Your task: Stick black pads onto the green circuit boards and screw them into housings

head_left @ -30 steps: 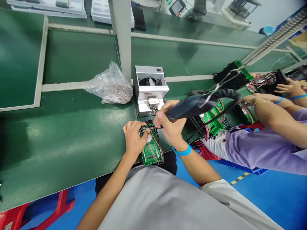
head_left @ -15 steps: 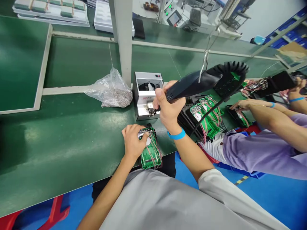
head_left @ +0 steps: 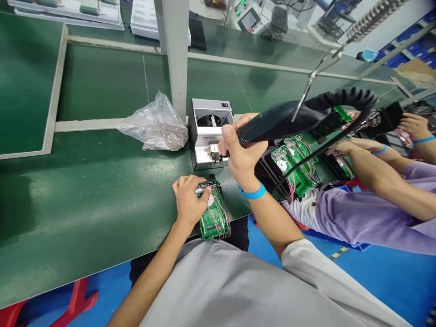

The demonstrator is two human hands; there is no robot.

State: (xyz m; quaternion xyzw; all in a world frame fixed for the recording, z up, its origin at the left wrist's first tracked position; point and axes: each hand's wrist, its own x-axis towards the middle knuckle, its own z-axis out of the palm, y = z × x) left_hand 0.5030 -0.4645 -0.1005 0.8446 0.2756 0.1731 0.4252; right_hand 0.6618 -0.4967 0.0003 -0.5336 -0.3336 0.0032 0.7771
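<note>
My right hand is wrapped round a black electric screwdriver with a coiled cord, hung by a wire hook. Its tip end is at the front of a grey screw feeder; my fingers partly hide the contact. My left hand grips the upper left side of a green plastic housing with a circuit board and thin red and white wires. The housing lies at the bench's near edge, and the thumb rests over its board.
A clear bag of small screws lies left of the feeder. Stacked green housings with wires stand at my right. Beyond them a co-worker's hands handle a similar unit. A grey post rises behind the feeder.
The hook and spring over the screwdriver have swung right, and the cord end has shifted right. My right hand stays at the feeder; my left hand and the housing have hardly moved.
</note>
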